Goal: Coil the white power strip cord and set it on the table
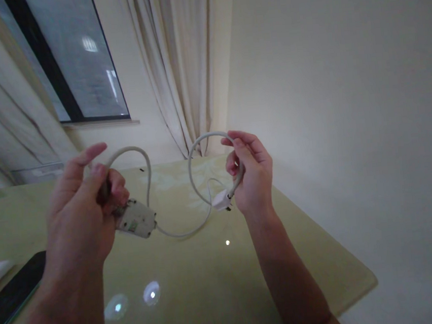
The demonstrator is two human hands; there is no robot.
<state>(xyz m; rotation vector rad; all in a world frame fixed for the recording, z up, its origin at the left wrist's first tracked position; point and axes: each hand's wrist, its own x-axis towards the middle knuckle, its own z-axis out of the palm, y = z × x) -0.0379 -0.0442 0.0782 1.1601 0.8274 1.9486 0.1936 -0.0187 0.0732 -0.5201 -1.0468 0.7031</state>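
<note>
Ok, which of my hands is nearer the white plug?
Your right hand, beside the white plug; your left hand is farther away, at the pale box.

Cream curtains (179, 58) flank a dark-framed window (76, 58) beyond a glossy table (198, 291)

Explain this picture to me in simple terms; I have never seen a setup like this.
There is no machine at work here, just a person's two bare hands. The single picture comes from a camera worn on the head, looking forward and down, so the arms reach in from the bottom edge. The left hand grips part of a pale cord, with a scuffed box right beside it. The right hand pinches a loop of cord, and a white plug hangs next to it. Below is a shiny table; a flat dark object lies at its left, partly hidden by the forearm.
</note>
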